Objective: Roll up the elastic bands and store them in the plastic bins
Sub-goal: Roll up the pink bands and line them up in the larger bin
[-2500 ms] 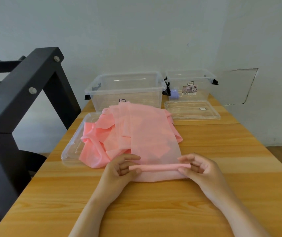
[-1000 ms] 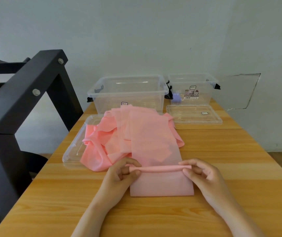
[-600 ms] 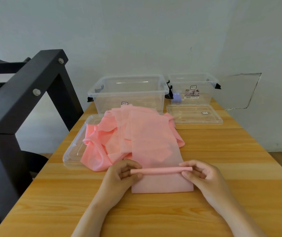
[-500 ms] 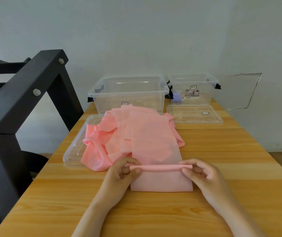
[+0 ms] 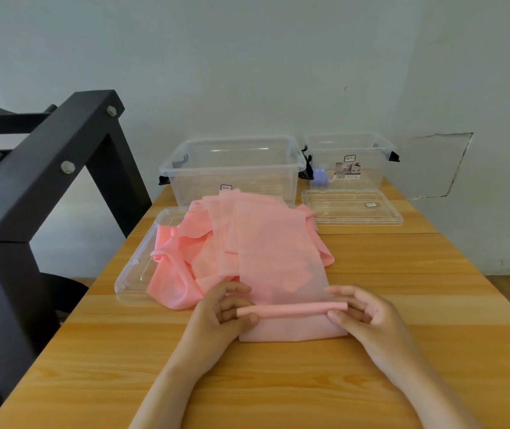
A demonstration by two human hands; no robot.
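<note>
The pink roll lies crosswise on its band, at 6 o'clock from the pink pile on the desk. It sits slightly nearer the person than half a second ago, with less flat band showing. The left hand and right hand each pinch one end in a narrow grip, thumbs at 6 o'clock and fingers curled at 12.

Forearms enter from 7 and 5 o'clock. The left grip and right grip face each other, both curled, each pinching one end of the roll.
</note>
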